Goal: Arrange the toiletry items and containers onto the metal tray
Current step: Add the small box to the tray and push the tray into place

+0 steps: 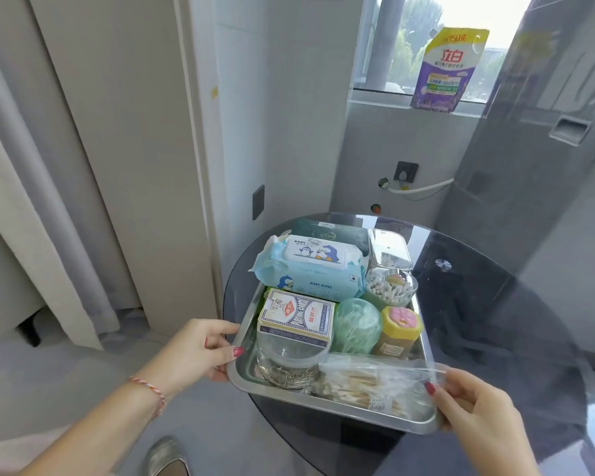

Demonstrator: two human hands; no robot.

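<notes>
The metal tray (251,379) rests on a round dark glass table (495,321). My left hand (203,348) grips its left rim and my right hand (474,407) grips its right front corner. On the tray lie a blue baby wipes pack (310,269), a dark green pack (323,230) behind it, a playing card box (296,316) on a clear jar of clips (289,365), a green round case (356,326), a yellow toothpick jar (397,333), a cotton swab jar (390,288), a clear box (389,249) and a plastic bag of swabs (364,383).
A purple detergent pouch (447,70) stands on the window sill behind the table. A grey appliance (536,149) rises at the right. A curtain (31,235) and door frame are at the left. My shoe (167,456) shows on the floor below.
</notes>
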